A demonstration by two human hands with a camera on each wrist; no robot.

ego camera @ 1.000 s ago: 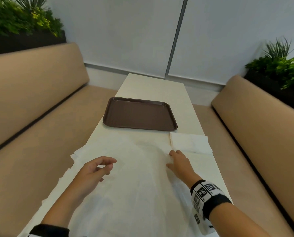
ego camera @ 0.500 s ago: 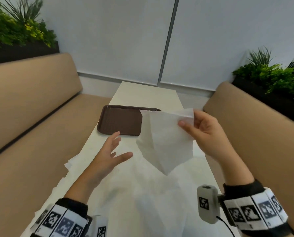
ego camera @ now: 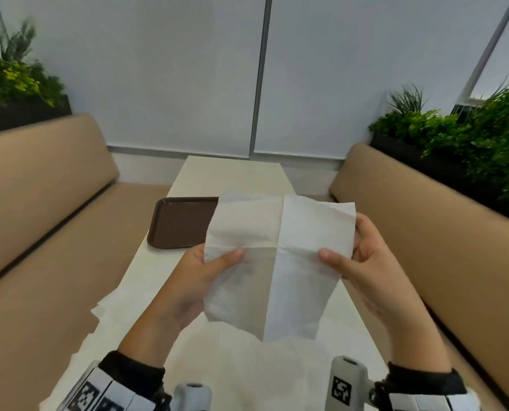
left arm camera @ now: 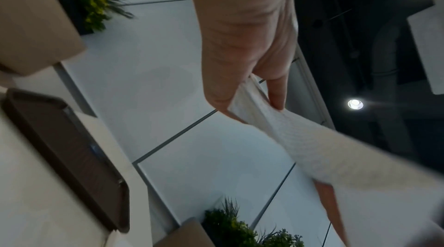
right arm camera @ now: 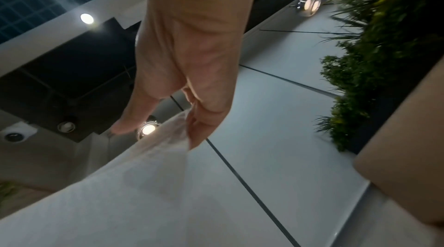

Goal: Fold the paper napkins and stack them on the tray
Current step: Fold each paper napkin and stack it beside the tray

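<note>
Napkin: a white paper napkin [ego camera: 277, 262] is held up in the air above the table, opened out, with a crease running top to bottom through its middle and a fainter one across. Its lower edge hangs free.
Left hand: the left hand [ego camera: 194, 280] pinches the napkin's left edge, thumb on the near face and fingers behind it. The left wrist view shows the thumb and a fingertip [left arm camera: 276, 97] pressed together on the paper.
Right hand: the right hand [ego camera: 366, 262] pinches the right edge the same way, thumb in front, fingers curled behind. In the right wrist view the sheet [right arm camera: 144, 184] runs out from between the thumb and fingers.
Tray: a dark brown tray [ego camera: 182, 223] lies on the table beyond the hands, towards the far end and close to the left edge. The raised napkin hides its right part, so what lies there cannot be told.
Table: a long pale table [ego camera: 235, 173] runs away from the person between two tan benches.
Other napkins: more white sheets [ego camera: 108, 307] lie spread on the near part of the table, some hanging over its left edge.
Wrists: both wrists carry bands with black-and-white square markers.
Surroundings: green plants stand behind each bench back.
</note>
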